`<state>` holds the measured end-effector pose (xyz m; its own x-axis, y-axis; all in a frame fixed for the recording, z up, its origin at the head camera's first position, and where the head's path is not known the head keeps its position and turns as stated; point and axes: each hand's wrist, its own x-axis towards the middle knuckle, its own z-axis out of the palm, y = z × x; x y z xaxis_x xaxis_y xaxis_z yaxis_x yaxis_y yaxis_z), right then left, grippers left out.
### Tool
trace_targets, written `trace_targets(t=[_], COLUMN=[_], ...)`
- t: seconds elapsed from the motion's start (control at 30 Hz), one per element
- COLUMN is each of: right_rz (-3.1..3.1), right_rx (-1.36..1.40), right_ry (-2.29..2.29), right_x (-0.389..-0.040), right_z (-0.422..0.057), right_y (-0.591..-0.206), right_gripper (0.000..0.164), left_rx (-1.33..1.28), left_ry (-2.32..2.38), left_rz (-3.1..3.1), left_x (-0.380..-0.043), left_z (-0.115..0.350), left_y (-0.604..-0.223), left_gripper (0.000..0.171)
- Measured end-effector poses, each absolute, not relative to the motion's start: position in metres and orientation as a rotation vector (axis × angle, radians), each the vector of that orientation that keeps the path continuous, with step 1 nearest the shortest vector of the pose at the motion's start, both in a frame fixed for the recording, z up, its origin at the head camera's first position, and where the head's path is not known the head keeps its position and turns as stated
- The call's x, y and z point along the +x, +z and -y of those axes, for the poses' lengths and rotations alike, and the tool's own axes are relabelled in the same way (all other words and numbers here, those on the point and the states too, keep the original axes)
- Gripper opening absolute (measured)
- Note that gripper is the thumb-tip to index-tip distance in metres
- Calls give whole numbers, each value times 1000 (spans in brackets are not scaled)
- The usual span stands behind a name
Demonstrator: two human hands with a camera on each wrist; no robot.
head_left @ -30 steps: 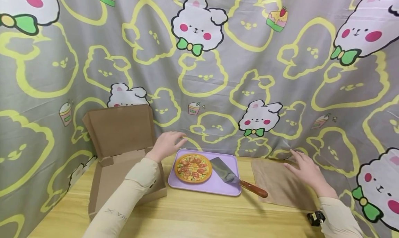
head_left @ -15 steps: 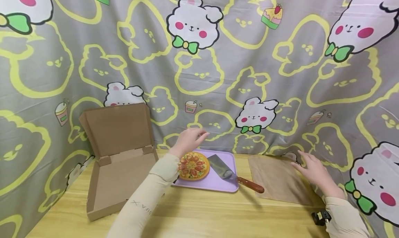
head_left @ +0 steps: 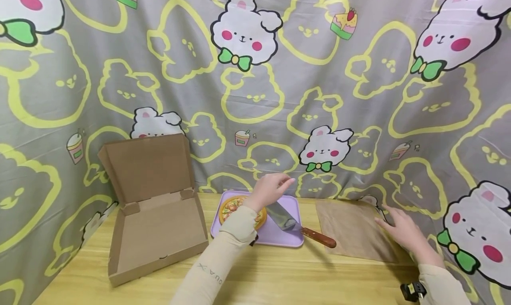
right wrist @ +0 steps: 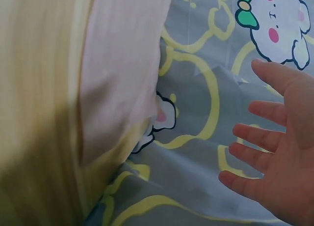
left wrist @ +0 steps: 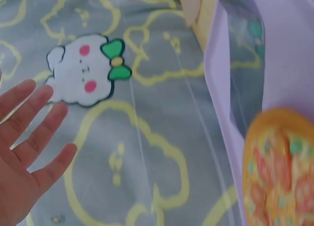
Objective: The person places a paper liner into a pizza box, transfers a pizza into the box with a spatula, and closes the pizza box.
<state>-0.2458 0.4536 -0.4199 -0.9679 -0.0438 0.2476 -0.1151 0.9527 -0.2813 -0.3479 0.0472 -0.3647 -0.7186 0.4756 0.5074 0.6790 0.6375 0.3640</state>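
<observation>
My left hand (head_left: 271, 189) hovers over the purple tray (head_left: 283, 240), its fingers spread and holding nothing in the left wrist view. Below that arm lies a small pizza (head_left: 229, 207), partly covered by the wrist and sleeve in the head view. Beside the pizza rests a pizza server (head_left: 281, 216) with a broad metal blade, its wooden handle (head_left: 319, 237) sticking out over the tray's right edge. My right hand (head_left: 407, 234) is raised near the right end of a thin brown sheet (head_left: 355, 229), fingers apart and grasping nothing in the right wrist view.
An open cardboard pizza box (head_left: 159, 234) stands on the left with its lid (head_left: 149, 167) upright. The wooden table (head_left: 131, 291) runs back to a grey cartoon-print curtain (head_left: 199, 96). A small black device (head_left: 413, 291) sits at the right wrist.
My left hand has moved right, from beside the box across the pizza to above the server's blade. My right hand stays near the brown sheet. The head view has shifted slightly.
</observation>
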Motion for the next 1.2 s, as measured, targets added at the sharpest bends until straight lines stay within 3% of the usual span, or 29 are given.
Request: trace_targets(t=[0.67,1.2], right_rz=[2824,2919], right_rx=[102,20], right_ry=[463,528], right_x=[-239,-241], right_z=[-465,-469], right_y=[-448,-457], right_gripper=[64,65], left_rx=[-1019,-1029], left_ry=[-1021,-1258], left_rz=[2414,2423], left_x=[-304,-239], left_z=[-146,-212], left_y=[-376,-394], left_gripper=[38,35])
